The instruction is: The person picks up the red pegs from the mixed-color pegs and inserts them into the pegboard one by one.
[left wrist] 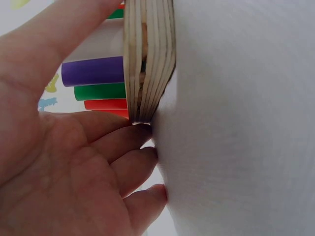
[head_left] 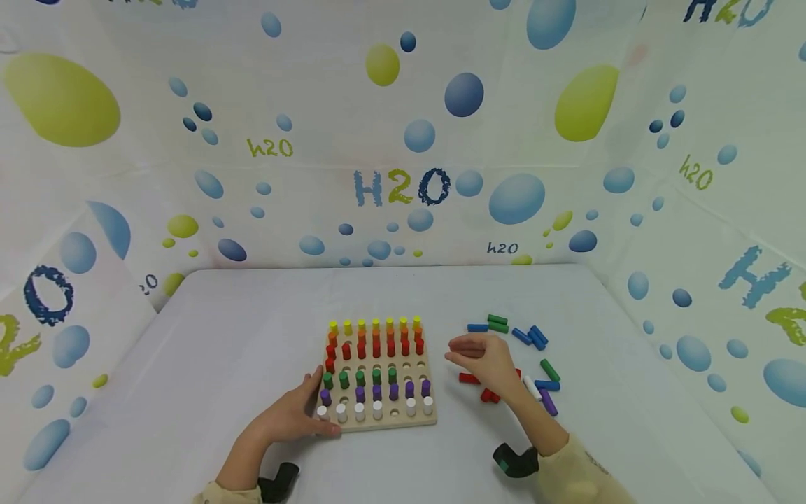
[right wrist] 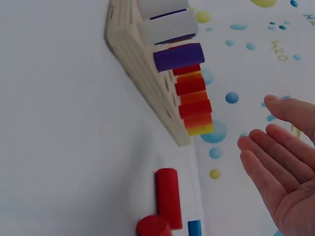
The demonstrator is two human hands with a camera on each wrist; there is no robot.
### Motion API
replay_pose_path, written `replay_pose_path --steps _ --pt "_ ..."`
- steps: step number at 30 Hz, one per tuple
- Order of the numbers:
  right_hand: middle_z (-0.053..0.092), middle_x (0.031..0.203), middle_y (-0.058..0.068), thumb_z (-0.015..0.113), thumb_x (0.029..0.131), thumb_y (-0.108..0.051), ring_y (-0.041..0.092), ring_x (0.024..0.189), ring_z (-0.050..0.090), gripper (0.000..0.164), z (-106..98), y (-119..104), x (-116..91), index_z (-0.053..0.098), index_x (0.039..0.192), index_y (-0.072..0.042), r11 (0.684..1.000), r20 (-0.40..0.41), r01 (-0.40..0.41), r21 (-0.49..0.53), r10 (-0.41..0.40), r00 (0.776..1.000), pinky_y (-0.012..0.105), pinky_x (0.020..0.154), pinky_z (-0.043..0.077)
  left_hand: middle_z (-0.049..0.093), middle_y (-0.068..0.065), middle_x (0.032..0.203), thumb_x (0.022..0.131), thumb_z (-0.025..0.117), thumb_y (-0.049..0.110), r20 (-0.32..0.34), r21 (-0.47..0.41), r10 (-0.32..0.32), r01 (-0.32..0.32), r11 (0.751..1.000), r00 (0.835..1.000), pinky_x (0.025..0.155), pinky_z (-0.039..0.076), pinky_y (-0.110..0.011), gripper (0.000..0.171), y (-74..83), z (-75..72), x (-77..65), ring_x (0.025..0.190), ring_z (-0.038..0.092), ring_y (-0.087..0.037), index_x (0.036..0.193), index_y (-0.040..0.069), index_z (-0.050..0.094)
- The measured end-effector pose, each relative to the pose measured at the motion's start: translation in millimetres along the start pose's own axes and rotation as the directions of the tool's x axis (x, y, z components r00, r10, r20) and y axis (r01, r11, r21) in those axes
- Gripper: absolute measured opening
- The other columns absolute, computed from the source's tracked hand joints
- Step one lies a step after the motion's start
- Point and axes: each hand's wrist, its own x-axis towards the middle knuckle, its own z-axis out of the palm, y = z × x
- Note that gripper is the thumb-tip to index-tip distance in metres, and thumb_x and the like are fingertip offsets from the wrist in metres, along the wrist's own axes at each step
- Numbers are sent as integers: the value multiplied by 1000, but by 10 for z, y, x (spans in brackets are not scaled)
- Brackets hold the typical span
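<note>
A wooden pegboard [head_left: 389, 423] carries rows of coloured pegs: yellow, orange, red, green, purple and white from back to front. Holes show in the green, purple and white rows, and the row behind green has one red peg [head_left: 329, 365] at its left end. My left hand [head_left: 286, 416] holds the board's front left corner, thumb along the front edge and fingers against the left side. In the left wrist view the fingertips rest on the table by the layered board edge [left wrist: 157, 44]. Over the loose pegs, my right hand [head_left: 485, 360] hovers with nothing between its fingers.
Loose pegs lie right of the board: green pegs [head_left: 497, 327] and blue pegs [head_left: 538, 337] at the back, red pegs [head_left: 469, 379] nearer. A white peg [head_left: 532, 387] and a purple peg [head_left: 549, 402] lie right of the hand. A patterned cloth wall [head_left: 327, 210] bounds the table.
</note>
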Motion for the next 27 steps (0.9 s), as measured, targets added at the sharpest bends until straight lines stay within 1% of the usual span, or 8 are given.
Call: replay_pose_path --steps 4,9,11,14,18,21,25,27 --pt "69 95 5 74 77 -19 18 88 66 27 -21 74 -33 69 99 -5 999 -5 -39 -15 39 999 27 75 52 14 -36 142 62 82 40 0 0 0 0 1000 1000 99 20 -63 115 4 -1 -2 130 15 -50 144 -4 13" --pt "69 95 9 74 77 -16 20 88 66 27 -38 127 -48 69 99 -3 998 -6 -44 -55 44 999 29 76 52 14 -36 141 62 82 40 3 1 0 0 1000 1000 99 20 -63 116 4 2 0 129 15 -51 144 -4 13" --pt "69 96 11 74 77 -15 21 88 66 27 -46 134 -49 68 99 -2 995 0 -38 -96 39 999 31 77 52 13 -37 141 62 82 40 3 1 0 0 1000 1000 99 20 -63 116 -2 3 2 129 15 -51 144 -4 13" --pt "68 96 10 75 76 -14 23 90 64 27 -55 129 -49 69 99 -3 976 24 -33 -214 39 999 35 79 52 13 -37 141 62 82 40 2 -1 0 0 1000 1000 99 20 -64 116 -11 6 7 129 15 -51 144 -4 13" --pt "68 97 7 74 77 -17 24 91 62 27 -49 118 -54 69 100 -5 911 98 -7 -412 53 994 38 79 51 13 -37 141 62 83 40 1 -3 -3 3 1000 1000 99 20 -64 116 -18 11 8 129 16 -51 144 -4 13" --pt "68 93 7 74 76 -15 22 88 61 26 -38 118 -64 69 99 -4 853 160 49 -519 41 986 37 78 51 13 -37 141 62 83 40 2 -3 -4 4 1000 1000 99 19 -64 116 -15 9 7 129 16 -51 144 -4 13" --pt "67 87 7 75 75 -11 21 82 59 23 -20 133 -83 70 96 -2 775 204 125 -619 5 979 36 75 52 13 -36 141 62 82 40 4 -3 -8 8 1000 1000 99 19 -64 116 -3 6 4 129 16 -51 144 -4 13" --pt "66 85 7 75 75 -10 20 80 57 22 -8 139 -94 70 94 -2 744 211 147 -652 -8 977 36 74 51 12 -36 142 62 82 40 4 -2 -11 11 1000 1000 99 19 -64 116 4 4 2 129 16 -51 144 -4 13"
